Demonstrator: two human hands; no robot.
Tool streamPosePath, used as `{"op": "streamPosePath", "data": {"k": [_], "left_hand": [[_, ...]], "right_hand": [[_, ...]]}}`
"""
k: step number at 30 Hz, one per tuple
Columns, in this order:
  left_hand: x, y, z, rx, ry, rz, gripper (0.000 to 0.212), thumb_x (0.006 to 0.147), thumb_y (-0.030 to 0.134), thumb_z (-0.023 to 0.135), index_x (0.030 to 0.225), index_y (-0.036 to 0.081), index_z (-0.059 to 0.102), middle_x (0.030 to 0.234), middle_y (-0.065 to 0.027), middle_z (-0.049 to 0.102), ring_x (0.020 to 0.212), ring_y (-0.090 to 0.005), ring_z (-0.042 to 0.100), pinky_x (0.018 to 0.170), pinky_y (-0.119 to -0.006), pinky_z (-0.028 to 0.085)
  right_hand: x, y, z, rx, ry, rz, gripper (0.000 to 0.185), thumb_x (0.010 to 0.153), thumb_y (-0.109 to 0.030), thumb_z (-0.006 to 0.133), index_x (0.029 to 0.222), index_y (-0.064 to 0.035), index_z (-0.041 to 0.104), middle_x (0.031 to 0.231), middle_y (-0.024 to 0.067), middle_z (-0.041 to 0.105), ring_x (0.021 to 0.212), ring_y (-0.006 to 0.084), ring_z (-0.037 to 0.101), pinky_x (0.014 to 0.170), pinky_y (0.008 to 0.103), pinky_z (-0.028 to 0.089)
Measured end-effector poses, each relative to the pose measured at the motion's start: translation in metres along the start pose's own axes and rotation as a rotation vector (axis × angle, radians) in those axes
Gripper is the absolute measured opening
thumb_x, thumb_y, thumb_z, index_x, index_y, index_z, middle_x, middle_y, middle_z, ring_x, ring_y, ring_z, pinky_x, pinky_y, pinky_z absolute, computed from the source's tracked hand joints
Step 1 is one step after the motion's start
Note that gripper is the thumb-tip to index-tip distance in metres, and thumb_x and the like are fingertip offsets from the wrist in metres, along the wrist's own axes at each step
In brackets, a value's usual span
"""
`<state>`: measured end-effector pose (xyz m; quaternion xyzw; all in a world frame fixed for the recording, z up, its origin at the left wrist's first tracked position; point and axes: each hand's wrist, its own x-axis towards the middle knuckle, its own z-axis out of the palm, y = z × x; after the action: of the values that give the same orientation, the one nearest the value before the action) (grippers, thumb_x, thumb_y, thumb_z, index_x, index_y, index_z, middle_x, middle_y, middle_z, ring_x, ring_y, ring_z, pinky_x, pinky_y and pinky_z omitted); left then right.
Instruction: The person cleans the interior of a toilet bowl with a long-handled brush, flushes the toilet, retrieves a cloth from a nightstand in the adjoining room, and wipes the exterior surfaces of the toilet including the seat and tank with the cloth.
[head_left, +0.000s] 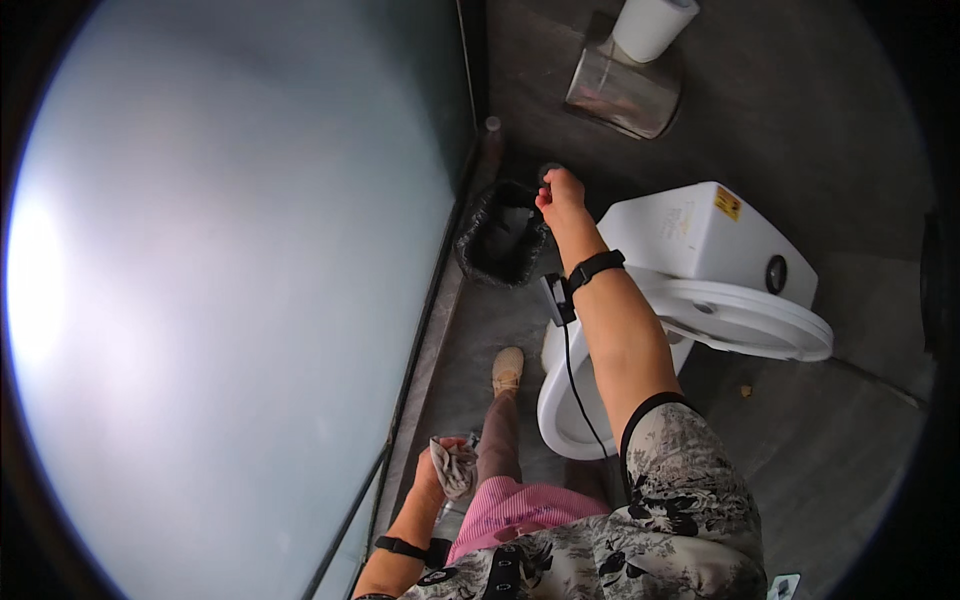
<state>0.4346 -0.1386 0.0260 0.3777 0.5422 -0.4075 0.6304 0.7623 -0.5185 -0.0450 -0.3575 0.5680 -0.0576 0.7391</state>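
Note:
My right arm reaches forward past the toilet, and my right hand (562, 196) is above the far right edge of a waste bin lined with a black plastic bag (499, 259). Its fingers are curled; a dark round thing (550, 172) shows at the fingertips, and whether I grip it is unclear. Low on the left, my left hand (429, 474) holds a crumpled grey cloth (455, 469). Something clear and shiny shows behind the cloth, mostly hidden. Under my right forearm stands a white toilet (553, 409) with its lid (757, 319) raised.
A frosted glass panel (247, 262) rises along the left. On the back wall hangs a clear holder (622, 90) with a white paper roll (652, 30) above. A bottle (492, 139) stands in the corner. A cable (574, 375) hangs from my right wrist strap.

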Motion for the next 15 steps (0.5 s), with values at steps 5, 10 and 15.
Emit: {"op": "streamPosePath", "data": {"k": [5,10,15], "left_hand": [[0.036,0.004,0.012,-0.018,-0.014,0.006,0.026,0.085,0.017,0.057,0.097,-0.005,0.062,0.084,-0.0140,0.063,0.075,-0.0253,0.063,0.067,-0.036,0.052],[0.040,0.024,0.045,-0.019,-0.025,0.008,0.023,0.084,0.014,0.058,0.094,-0.006,0.061,0.081,-0.0139,0.063,0.073,-0.0249,0.063,0.066,-0.035,0.053],[0.071,0.031,0.046,0.042,-0.045,0.000,0.024,0.085,0.019,0.057,0.096,-0.003,0.062,0.087,-0.0125,0.063,0.077,-0.0246,0.063,0.068,-0.035,0.052]], "right_hand": [[0.037,-0.005,0.046,0.031,-0.110,0.006,0.034,0.081,-0.028,0.061,0.110,-0.0118,0.054,0.100,0.0067,0.053,0.082,0.0231,0.057,0.073,0.0374,0.049],[0.054,-0.016,0.070,0.023,-0.375,-0.100,0.061,0.088,-0.043,0.056,0.140,-0.0179,0.037,0.133,0.0035,0.047,0.110,0.0279,0.055,0.091,0.0387,0.044],[0.052,-0.017,0.065,0.074,-0.339,-0.280,0.061,0.088,-0.029,0.057,0.142,-0.0151,0.031,0.128,0.0095,0.051,0.105,0.0262,0.058,0.089,0.0378,0.045]]}}
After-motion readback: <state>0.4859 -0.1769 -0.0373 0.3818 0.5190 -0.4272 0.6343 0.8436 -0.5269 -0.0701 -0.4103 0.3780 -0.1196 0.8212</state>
